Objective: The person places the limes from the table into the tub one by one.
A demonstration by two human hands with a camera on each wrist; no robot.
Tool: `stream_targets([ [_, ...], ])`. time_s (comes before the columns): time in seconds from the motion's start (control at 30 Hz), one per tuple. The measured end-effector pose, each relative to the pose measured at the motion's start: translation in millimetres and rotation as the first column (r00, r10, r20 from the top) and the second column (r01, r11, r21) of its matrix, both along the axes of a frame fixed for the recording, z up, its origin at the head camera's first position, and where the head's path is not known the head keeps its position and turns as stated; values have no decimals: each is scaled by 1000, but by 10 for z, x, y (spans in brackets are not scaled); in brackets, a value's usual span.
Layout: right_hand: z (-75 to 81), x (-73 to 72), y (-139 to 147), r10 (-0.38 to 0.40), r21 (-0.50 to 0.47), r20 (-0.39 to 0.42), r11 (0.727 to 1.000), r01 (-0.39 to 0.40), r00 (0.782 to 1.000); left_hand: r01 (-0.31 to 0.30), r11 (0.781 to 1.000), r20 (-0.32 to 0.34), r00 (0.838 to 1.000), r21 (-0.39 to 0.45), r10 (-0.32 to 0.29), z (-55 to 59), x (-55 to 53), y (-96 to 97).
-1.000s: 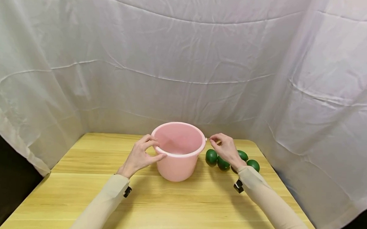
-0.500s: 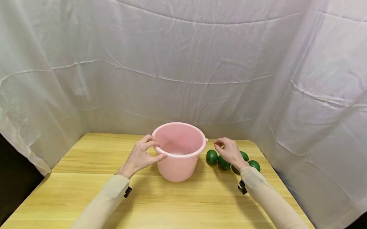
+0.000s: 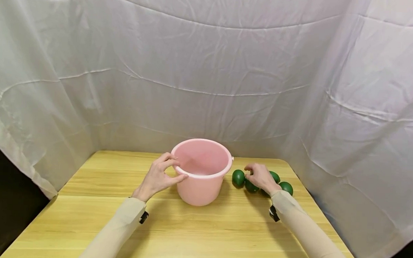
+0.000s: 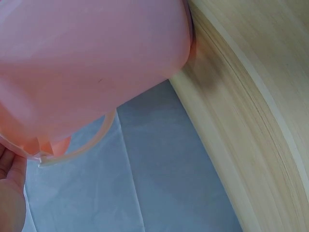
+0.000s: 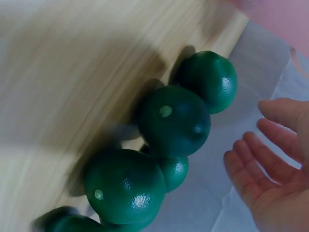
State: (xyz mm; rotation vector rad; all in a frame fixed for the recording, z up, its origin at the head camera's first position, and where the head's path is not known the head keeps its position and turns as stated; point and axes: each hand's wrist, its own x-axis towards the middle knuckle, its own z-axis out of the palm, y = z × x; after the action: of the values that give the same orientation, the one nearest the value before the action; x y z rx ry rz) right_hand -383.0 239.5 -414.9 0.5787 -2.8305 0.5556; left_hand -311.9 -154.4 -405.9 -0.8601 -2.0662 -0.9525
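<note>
A pink bucket (image 3: 198,191) stands upright on the table, its inside bare where it shows. My left hand (image 3: 155,179) grips the bucket's rim on the left side, thumb outside at the front. In the left wrist view the pink wall (image 4: 91,58) fills the upper left, with a pale handle (image 4: 99,135) hanging off it and part of my left hand (image 4: 12,193) at the edge. Several glossy dark green fruits like limes (image 3: 238,178) lie right of the bucket. Over them hovers my right hand (image 3: 261,177), holding nothing; its fingers (image 5: 260,159) are spread apart from the nearest fruit (image 5: 174,121).
The light wooden table (image 3: 202,235) carries everything. Pale cloth curtains (image 3: 208,79) enclose its back and sides. A small knob (image 3: 232,158) sticks out at the bucket's right rim.
My right hand has left the knob at the bucket's right rim, moving right and down to the green fruits. The left hand keeps its place on the rim.
</note>
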Motion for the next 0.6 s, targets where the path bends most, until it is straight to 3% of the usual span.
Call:
stream_targets([
  [0.33, -94, 27, 5, -29, 192, 47, 981, 19, 998, -9, 1000, -9, 1000, -7, 9, 1, 5, 1],
  [0.6, -158, 25, 17, -20, 245, 52, 969, 7, 998, -12, 1000, 2, 1000, -7, 12, 2, 9, -2],
])
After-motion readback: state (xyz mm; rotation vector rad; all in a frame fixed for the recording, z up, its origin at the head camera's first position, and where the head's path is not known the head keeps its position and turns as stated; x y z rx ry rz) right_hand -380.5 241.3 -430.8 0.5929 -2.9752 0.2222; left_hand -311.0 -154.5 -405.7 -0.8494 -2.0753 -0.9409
